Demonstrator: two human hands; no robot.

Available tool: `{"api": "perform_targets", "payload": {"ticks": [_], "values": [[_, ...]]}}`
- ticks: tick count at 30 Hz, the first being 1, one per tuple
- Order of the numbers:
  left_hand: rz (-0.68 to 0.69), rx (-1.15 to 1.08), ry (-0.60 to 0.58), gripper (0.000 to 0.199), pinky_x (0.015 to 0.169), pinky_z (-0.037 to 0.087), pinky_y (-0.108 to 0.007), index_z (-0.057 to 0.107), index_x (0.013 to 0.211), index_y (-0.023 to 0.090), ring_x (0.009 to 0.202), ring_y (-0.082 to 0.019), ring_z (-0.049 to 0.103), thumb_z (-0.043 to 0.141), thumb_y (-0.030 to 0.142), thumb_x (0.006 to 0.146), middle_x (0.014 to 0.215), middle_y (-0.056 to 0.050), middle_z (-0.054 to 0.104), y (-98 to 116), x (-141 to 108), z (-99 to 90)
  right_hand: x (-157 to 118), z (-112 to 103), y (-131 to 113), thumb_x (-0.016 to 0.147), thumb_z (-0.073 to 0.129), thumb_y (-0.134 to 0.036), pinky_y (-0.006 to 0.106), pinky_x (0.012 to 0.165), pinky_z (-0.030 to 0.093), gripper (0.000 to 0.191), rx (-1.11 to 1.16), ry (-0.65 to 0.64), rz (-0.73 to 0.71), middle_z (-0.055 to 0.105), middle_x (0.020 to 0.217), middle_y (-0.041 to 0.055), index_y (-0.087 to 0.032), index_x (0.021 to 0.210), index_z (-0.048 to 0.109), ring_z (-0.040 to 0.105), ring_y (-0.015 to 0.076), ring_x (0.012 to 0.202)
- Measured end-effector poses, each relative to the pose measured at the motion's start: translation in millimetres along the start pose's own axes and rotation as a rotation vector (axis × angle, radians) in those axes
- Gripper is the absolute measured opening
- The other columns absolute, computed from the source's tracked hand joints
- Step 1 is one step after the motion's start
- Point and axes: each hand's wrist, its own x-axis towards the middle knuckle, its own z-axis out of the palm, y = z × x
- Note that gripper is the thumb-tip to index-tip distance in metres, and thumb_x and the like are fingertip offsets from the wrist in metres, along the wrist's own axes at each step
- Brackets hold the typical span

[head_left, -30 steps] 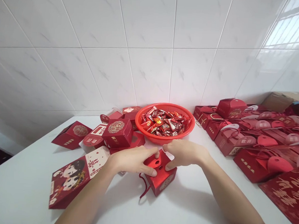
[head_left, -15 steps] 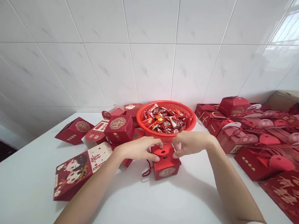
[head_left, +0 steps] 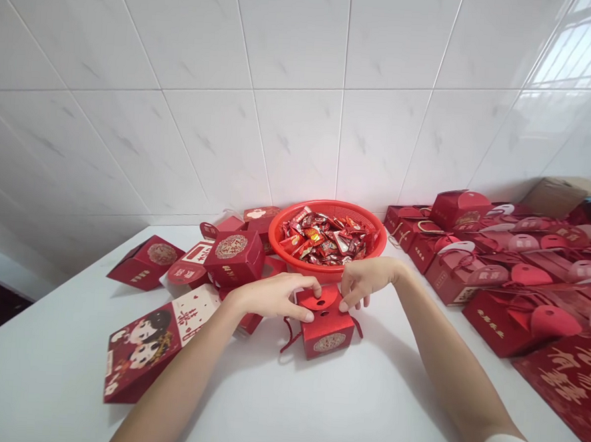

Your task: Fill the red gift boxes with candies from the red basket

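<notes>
Red gift box (head_left: 327,333) located just below the centre of the frame, upright on the white counter (head_left: 284,414), lid flaps folded over, holes visible on top and an oval emblem on the front face. Left hand (head_left: 283,297) reaches in from the lower left; thumb and forefinger are parted and touch the top of the box; whether the remaining fingers grip its side cannot be told. Right hand (head_left: 369,279) is at the box's upper right corner, fingers curled, thumb at the edge; whether it grips the edge or anything else cannot be determined. Dark red cord (head_left: 291,337) shows at both sides of the box. Directly behind, at centre, stands a red plastic basket (head_left: 275,238) containing wrapped candies (head_left: 327,239). Left of centre: assorted gift boxes (head_left: 231,247), one long box with a cartoon couple (head_left: 140,345) lying nearest. Right of frame: closely packed handled boxes (head_left: 500,320). Background: white tiled wall (head_left: 296,47).
</notes>
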Motion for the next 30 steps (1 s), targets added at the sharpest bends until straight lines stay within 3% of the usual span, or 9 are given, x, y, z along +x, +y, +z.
{"api": "perform_targets", "payload": {"ticks": [4, 8, 14, 20, 25, 28, 30], "values": [[-0.007, -0.006, -0.006, 0.039, 0.074, 0.041, -0.026, 0.059, 0.114, 0.026, 0.094, -0.022, 0.058, 0.066, 0.045, 0.081, 0.109, -0.002, 0.063, 0, 0, -0.4, 1, 0, 2, 0.058, 0.077, -0.072, 0.025, 0.065, 0.056, 0.065, 0.017, 0.022, 0.007, 0.067, 0.078, 0.0028, -0.010, 0.076, 0.070, 0.063, 0.0146, 0.076], [-0.007, -0.016, -0.006, 0.039, 0.075, 0.042, -0.026, 0.059, 0.114, 0.026, 0.095, -0.021, 0.059, 0.067, 0.043, 0.081, 0.115, -0.002, 0.062, -1, 0, -0.4, 2, -2, 5, 0.062, 0.076, -0.071, 0.026, 0.068, 0.056, 0.063, 0.036, -0.040, -0.021, 0.068, 0.078, 0.0035, -0.010, 0.078, 0.071, 0.063, 0.0160, 0.080], [-0.008, 0.003, -0.012, 0.041, 0.077, 0.042, -0.027, 0.060, 0.117, 0.027, 0.100, -0.023, 0.057, 0.066, 0.045, 0.082, 0.113, -0.002, 0.063, -4, -1, -0.6, 8, -5, 12, 0.057, 0.083, -0.060, 0.023, 0.068, 0.050, 0.056, 0.046, -0.061, -0.129, 0.067, 0.068, 0.0014, -0.009, 0.077, 0.074, 0.061, 0.0128, 0.070], [0.017, 0.060, 0.016, 0.039, 0.082, 0.043, -0.028, 0.061, 0.119, 0.027, 0.105, -0.024, 0.056, 0.065, 0.043, 0.083, 0.119, -0.001, 0.063, -1, -3, -0.6, 9, -4, 12, 0.057, 0.085, -0.049, 0.022, 0.058, 0.043, 0.044, 0.042, 0.034, -0.187, 0.067, 0.065, 0.0015, -0.010, 0.072, 0.071, 0.057, 0.0113, 0.062], [0.003, 0.110, 0.044, 0.040, 0.082, 0.044, -0.030, 0.063, 0.120, 0.027, 0.105, -0.025, 0.057, 0.064, 0.044, 0.084, 0.115, -0.004, 0.063, 2, -5, 0.9, 4, 0, 1, 0.056, 0.085, -0.037, 0.021, 0.053, 0.040, 0.037, 0.055, 0.171, -0.214, 0.059, 0.058, -0.0037, -0.015, 0.066, 0.058, 0.054, 0.0103, 0.057], [0.050, 0.116, 0.102, 0.039, 0.078, 0.046, -0.030, 0.067, 0.118, 0.026, 0.098, -0.024, 0.060, 0.066, 0.041, 0.083, 0.113, -0.005, 0.064, 5, -9, 1.9, 1, 2, -4, 0.062, 0.080, -0.030, 0.020, 0.052, 0.040, 0.031, 0.105, 0.259, -0.241, 0.057, 0.057, -0.0051, -0.016, 0.069, 0.053, 0.054, 0.0097, 0.056], [0.117, -0.004, 0.158, 0.036, 0.075, 0.048, -0.030, 0.068, 0.116, 0.025, 0.088, -0.020, 0.062, 0.068, 0.037, 0.082, 0.118, -0.006, 0.063, 7, -12, 2.2, -3, 4, -7, 0.066, 0.075, -0.025, 0.021, 0.053, 0.042, 0.025, 0.170, 0.308, -0.249, 0.059, 0.059, -0.0050, -0.017, 0.072, 0.052, 0.056, 0.0098, 0.055]]}}
